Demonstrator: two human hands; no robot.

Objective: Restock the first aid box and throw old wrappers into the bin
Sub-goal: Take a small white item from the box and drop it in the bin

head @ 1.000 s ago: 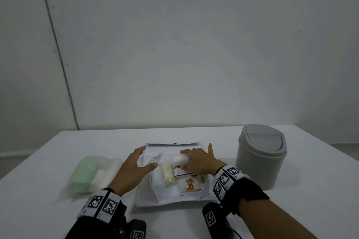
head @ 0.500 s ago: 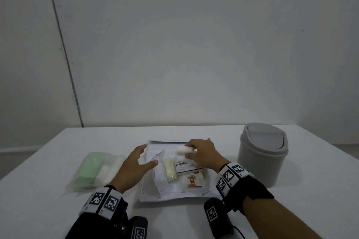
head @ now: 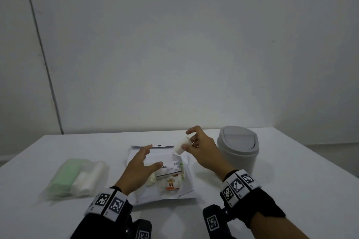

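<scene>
An open white first aid box point(head: 186, 190) lies flat on the table in front of me, with packets inside, one printed with an orange figure point(head: 170, 183). My right hand point(head: 202, 149) pinches a small white roll point(head: 180, 146) and holds it above the box's far right corner. Over the box's left half hovers my left hand point(head: 138, 170), fingers spread and relaxed, holding nothing. A grey swing-lid bin point(head: 238, 147) stands just right of the box.
A clear plastic bag point(head: 77, 177) with a green pack and white rolls lies on the table to the left of the box. The white table point(head: 291, 180) ends at a bare wall behind.
My right hand has lifted the white roll up out of the box and toward the bin. My left hand has stayed over the box's left side.
</scene>
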